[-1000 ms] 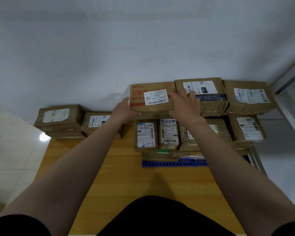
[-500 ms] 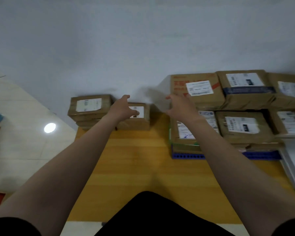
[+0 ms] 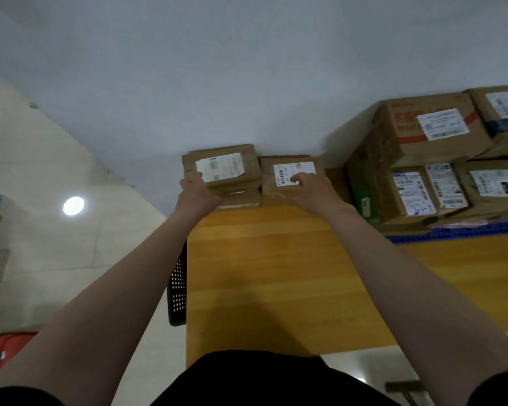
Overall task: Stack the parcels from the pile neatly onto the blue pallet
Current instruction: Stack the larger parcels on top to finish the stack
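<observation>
Seemingly at the pick-up step: reaching for the last of the pile, set at the far edge of the desk [image 3: 276,273] in the middle of the frame, tight against the wall [image 3: 247,83]. Best to settle on one parcel before lifting. Get both hands on opposite sides of it, work the fingers under the bottom edge, and raise it level, dragging nothing along from beneath. Mind the small heap at centre left, apparently two or three flat parcels one upon another. Lift its top parcel [image 3: 226,168] straight up rather than sliding it, to avoid nudging the lower ones off the corner of the desk. Then carry toward the right of the frame, to the blue pallet [image 3: 458,231], visible only as a strip under the stacked parcels [image 3: 440,189]. Look there for a level spot beside or upon the red-printed box [image 3: 423,127] and set down with edges flush and label up. Probably light cardboard, easy to dent, so press gently. Left hand [image 3: 198,194] laid against the near left corner of the top parcel, thumb up by its upper face. Cannot tell of any curl of the fingers round the side, hidden behind the hand itself. Right hand [image 3: 311,190] spread over the single parcel [image 3: 282,174] just beside the heap, fingers loosely bent and apart, tips touching the white label, no clasp yet. Nothing lifted clear of the desk by either hand.
</observation>
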